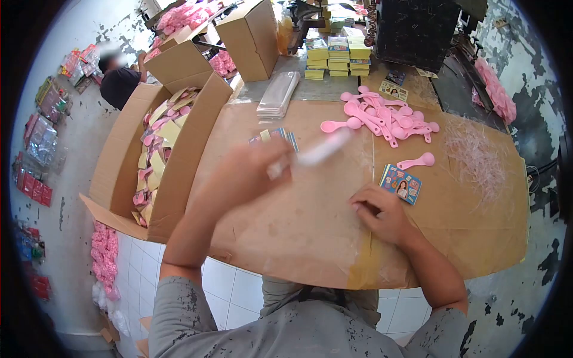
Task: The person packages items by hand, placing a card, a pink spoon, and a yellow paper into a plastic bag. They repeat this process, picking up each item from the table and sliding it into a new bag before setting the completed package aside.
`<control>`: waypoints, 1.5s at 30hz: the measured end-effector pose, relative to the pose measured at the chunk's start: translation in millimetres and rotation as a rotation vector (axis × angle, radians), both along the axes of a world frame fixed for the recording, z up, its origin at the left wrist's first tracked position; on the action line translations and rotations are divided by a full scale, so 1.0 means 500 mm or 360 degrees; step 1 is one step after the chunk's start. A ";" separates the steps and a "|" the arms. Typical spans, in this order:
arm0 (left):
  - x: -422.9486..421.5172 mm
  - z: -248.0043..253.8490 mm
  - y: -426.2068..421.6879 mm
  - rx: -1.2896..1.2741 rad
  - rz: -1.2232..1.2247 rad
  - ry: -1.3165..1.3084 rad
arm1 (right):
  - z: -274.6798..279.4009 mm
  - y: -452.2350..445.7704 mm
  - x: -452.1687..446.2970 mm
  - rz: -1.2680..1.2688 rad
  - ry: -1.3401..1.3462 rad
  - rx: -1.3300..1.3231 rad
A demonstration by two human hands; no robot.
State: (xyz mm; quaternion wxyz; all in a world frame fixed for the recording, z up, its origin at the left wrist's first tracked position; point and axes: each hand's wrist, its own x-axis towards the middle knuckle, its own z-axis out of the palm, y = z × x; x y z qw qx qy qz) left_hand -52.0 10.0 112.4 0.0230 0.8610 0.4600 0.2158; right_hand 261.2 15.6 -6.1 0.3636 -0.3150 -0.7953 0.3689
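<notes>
My left hand is smeared by motion over the middle of the table, its fingers closed on a pale, elongated plastic packet. Blur hides what the packet contains, if anything. Behind that hand lies a small group of cards, partly covered. My right hand rests on the cardboard surface with its fingers curled in; nothing shows in them. Just beyond it sits a stack of blue printed cards, with a single pink scoop above. A pile of pink scoops lies farther back.
An open carton holding packed pink and yellow items stands at the left. Clear plastic bags are stacked at the back, near yellow-edged card stacks. Clear plastic shreds lie at the right. Another person is at the far left.
</notes>
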 end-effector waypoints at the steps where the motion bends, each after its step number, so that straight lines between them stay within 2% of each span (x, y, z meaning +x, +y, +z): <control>1: 0.023 -0.032 -0.044 0.0032 -0.0093 0.0147 | -0.002 -0.003 0.000 -0.0142 0.0079 0.0026; 3: 0.038 -0.106 -0.097 -0.0217 -0.0346 0.0426 | -0.004 -0.009 0.004 -0.0424 0.0225 0.0073; 5: 0.050 -0.166 -0.134 -0.0228 -0.0482 0.0514 | 0.010 -0.008 0.006 -0.0402 0.0176 0.0045; 7: 0.057 -0.167 -0.148 -0.0279 -0.0544 0.0492 | -0.001 -0.007 0.001 -0.0357 0.0179 0.0013; 12: 0.050 -0.093 -0.118 -0.0436 -0.0551 0.0065 | 0.032 0.018 0.024 -0.0413 -0.0190 0.0351; 16: 0.088 -0.129 -0.040 -0.0432 -0.0102 -0.0038 | 0.087 0.059 0.104 -0.0537 -0.0726 0.0678; 18: 0.116 -0.175 -0.003 -0.0354 0.0111 -0.0046 | 0.098 0.064 0.141 -0.0548 -0.0851 0.0503; 22: 0.134 -0.220 0.026 -0.0407 0.0073 -0.0269 | 0.073 0.087 0.193 -0.0466 -0.1127 0.0332; 24: 0.126 -0.231 0.028 -0.0489 0.0081 -0.0457 | 0.066 0.093 0.197 -0.0491 -0.0927 0.0113; 27: 0.118 -0.234 0.029 -0.0881 0.0241 -0.0747 | 0.070 0.100 0.193 -0.0517 -0.0743 -0.0076; 30: 0.112 -0.251 0.030 -0.0860 0.0114 -0.1148 | 0.078 0.101 0.191 -0.0542 -0.0674 -0.0212; 34: 0.110 -0.240 0.023 -0.0895 0.0201 -0.0962 | 0.077 0.099 0.181 -0.0695 -0.0611 -0.0091; 37: 0.109 -0.241 0.022 -0.0829 0.0183 -0.0935 | 0.073 0.084 0.159 -0.0594 -0.0253 -0.0153; 40: 0.112 -0.253 0.020 -0.0890 0.0148 -0.1173 | 0.047 0.045 0.088 0.0106 0.0204 -0.0300; 43: 0.103 -0.253 0.027 -0.1066 0.0091 -0.1447 | 0.021 0.027 0.045 0.0102 -0.0376 -0.0105; 45: 0.092 -0.249 0.035 -0.1273 0.0064 -0.1650 | 0.016 0.029 0.044 0.0140 -0.0203 -0.0174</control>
